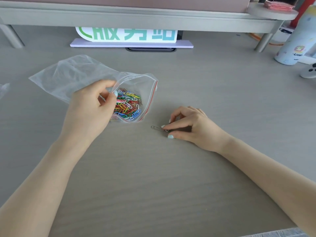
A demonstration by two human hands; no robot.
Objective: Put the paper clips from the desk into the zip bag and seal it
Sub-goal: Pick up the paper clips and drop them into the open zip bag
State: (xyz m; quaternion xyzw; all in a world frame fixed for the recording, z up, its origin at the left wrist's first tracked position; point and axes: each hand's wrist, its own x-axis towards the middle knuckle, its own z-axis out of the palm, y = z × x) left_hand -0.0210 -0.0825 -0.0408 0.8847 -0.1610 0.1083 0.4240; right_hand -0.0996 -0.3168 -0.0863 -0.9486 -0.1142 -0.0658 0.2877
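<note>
A clear zip bag (71, 74) with a red seal line lies on the grey desk (171, 177), its mouth facing right and held open. A pile of coloured paper clips (128, 105) sits inside near the mouth. My left hand (90, 110) pinches the upper lip of the bag between thumb and fingers. To the right of the bag, a single silver paper clip (156, 128) lies flat on the desk. My right hand (189, 125) rests on the desk with its fingertips pinching the right end of that clip.
A white sign with green characters (126, 35) stands on a pale base under a grey shelf (136, 16) at the back. A white printed bottle (297, 38) and a small white object (309, 71) stand at the far right.
</note>
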